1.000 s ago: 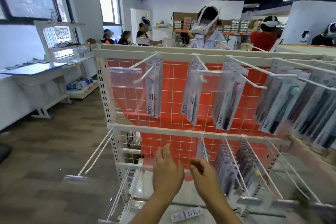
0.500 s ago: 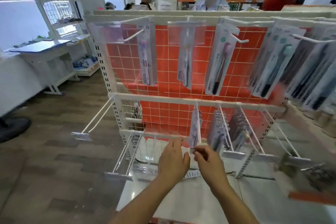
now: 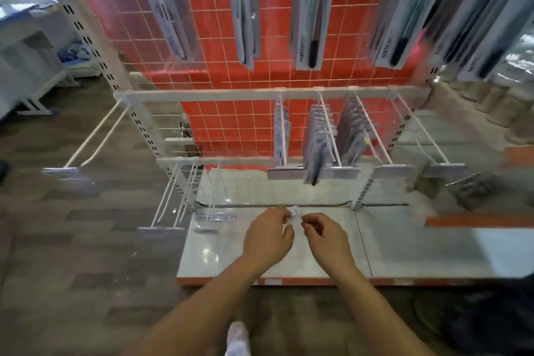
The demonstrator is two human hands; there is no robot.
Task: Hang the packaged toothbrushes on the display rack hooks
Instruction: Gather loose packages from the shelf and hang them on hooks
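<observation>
Packaged toothbrushes hang on upper and middle hooks of the rack; near-left lower hooks bare; left hand and right hand pinch a small white item above the base shelf; hanging judged incomplete.

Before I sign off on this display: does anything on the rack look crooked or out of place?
One thing: on the middle rail, the front package of the second stocked hook sits tilted, its lower end dropping below the label strip, unlike the straight stacks behind it. The picture is too blurred to judge more.
</observation>
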